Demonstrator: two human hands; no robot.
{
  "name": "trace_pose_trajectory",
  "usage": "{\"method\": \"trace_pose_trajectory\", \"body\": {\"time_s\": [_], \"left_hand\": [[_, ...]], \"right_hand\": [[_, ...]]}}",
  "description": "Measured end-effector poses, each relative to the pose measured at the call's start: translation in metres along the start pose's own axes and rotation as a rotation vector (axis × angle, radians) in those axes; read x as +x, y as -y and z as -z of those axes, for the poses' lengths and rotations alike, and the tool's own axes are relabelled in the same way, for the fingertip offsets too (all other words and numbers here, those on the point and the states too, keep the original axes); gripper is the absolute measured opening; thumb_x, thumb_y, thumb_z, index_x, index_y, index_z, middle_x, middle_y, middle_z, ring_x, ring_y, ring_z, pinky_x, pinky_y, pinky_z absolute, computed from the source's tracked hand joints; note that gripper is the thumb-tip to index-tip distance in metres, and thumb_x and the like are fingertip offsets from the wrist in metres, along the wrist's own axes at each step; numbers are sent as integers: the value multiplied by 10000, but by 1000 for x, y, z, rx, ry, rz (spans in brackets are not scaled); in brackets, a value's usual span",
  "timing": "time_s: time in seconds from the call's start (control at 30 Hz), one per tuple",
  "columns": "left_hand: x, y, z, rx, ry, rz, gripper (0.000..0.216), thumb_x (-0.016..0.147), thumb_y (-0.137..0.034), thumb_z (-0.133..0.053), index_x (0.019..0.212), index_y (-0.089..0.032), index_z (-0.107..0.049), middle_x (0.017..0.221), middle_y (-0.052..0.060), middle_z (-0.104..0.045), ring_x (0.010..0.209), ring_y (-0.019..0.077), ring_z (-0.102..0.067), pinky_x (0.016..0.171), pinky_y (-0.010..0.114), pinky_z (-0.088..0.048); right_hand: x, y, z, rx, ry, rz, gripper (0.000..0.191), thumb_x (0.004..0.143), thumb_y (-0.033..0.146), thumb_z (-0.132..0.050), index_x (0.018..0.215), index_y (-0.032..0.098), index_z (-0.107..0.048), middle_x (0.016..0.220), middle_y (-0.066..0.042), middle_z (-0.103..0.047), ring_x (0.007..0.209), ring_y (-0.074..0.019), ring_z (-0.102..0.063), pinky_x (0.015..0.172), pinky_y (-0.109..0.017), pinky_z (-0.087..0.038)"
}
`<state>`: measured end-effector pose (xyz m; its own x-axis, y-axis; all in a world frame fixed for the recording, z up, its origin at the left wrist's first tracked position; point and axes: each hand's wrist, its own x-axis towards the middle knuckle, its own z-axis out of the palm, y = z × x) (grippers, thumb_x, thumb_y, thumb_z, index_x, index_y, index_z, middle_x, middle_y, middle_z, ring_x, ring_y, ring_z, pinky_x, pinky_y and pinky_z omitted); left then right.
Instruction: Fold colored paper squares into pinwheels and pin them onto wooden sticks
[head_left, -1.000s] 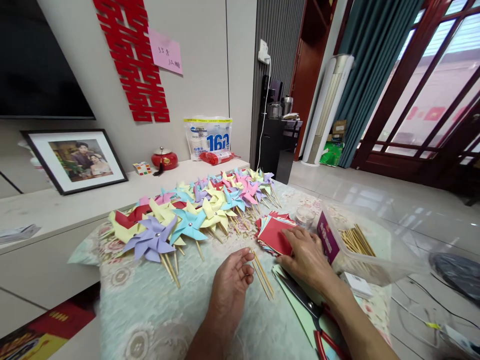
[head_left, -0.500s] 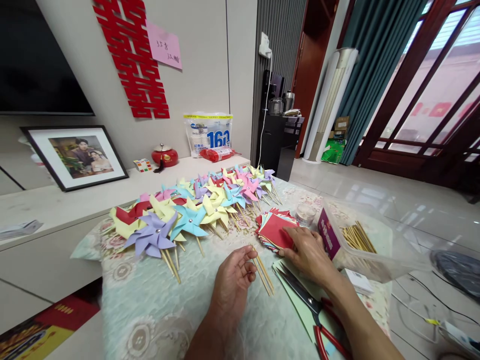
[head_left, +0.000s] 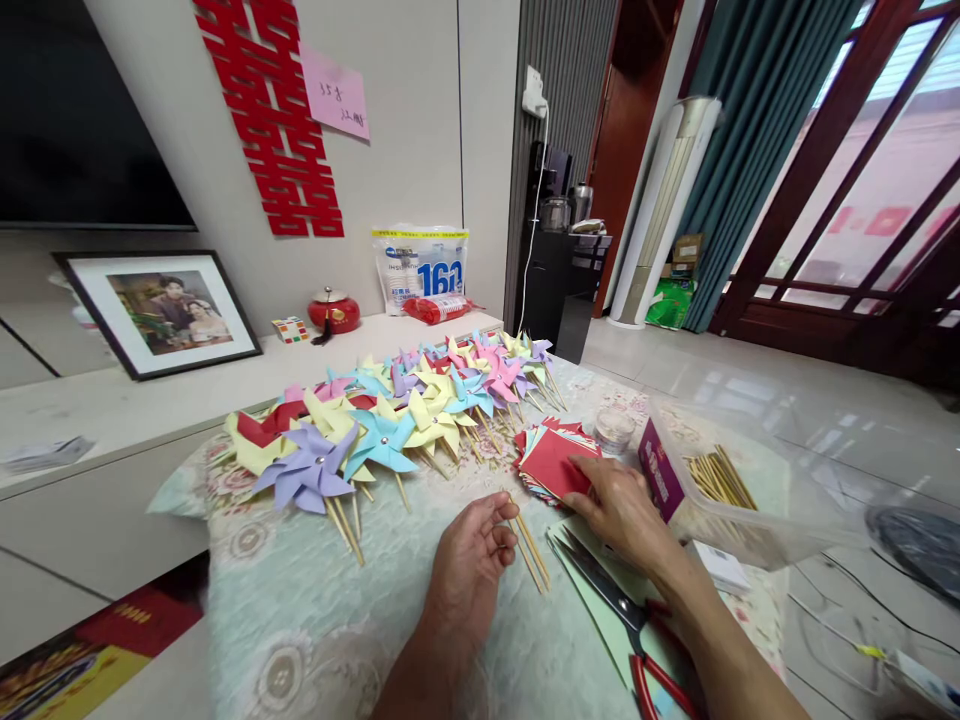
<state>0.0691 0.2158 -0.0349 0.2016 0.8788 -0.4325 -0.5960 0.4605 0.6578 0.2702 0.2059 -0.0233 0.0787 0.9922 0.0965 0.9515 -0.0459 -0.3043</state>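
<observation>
My right hand (head_left: 619,500) rests on a stack of square coloured paper sheets (head_left: 555,458), red on top. Its thumb and fingertips lie apart on the red sheet. My left hand (head_left: 472,550) is turned palm up with loosely curled fingers, and I see nothing in it. Thin wooden sticks (head_left: 534,555) lie on the cloth just right of its fingertips. Below my right hand, scissors (head_left: 611,590) with red handles lie across pale green paper (head_left: 600,615). Many finished paper pinwheels (head_left: 382,440) on sticks lie in rows to the left.
A clear plastic box (head_left: 780,515) with sticks stands at the right, beside a small round clear container (head_left: 615,428) and a small white box (head_left: 718,566). A floral cloth (head_left: 322,600) covers the table. Behind it, a cabinet (head_left: 292,350) bears a framed photo (head_left: 169,310) and a red pot (head_left: 334,312).
The view has shifted slightly. Both hands keep almost the same place and pose, the right one still on the paper stack.
</observation>
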Motion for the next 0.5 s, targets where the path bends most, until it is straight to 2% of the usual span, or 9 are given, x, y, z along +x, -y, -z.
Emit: {"method": "trace_pose_trajectory", "body": {"time_s": [0.1, 0.33, 0.5], "left_hand": [[0, 1, 1, -1, 4, 1, 195, 716, -233, -701, 856, -97, -703, 789, 58, -695, 512, 85, -564, 493, 209, -415], [2, 2, -1, -3, 6, -12, 258, 638, -269, -758, 832, -104, -715, 779, 58, -707, 531, 92, -576, 516, 219, -427], [9, 11, 6, 89, 40, -149, 342, 633, -339, -797, 879, -111, -730, 897, 113, -743, 733, 172, -668, 675, 279, -505]], "right_hand": [[-3, 7, 5, -15, -7, -3, 465, 897, 374, -615, 1309, 161, -591, 1275, -165, -655, 1216, -345, -540, 1032, -527, -306], [-5, 9, 7, -81, -5, 11, 508, 839, 308, -658, 1330, 203, -577, 1367, -143, -601, 1261, -353, -485, 1040, -555, -284], [-3, 5, 2, -119, -56, 36, 452, 858, 164, -595, 1308, 213, -594, 1377, -121, -598, 1276, -314, -483, 1044, -502, -293]]}}
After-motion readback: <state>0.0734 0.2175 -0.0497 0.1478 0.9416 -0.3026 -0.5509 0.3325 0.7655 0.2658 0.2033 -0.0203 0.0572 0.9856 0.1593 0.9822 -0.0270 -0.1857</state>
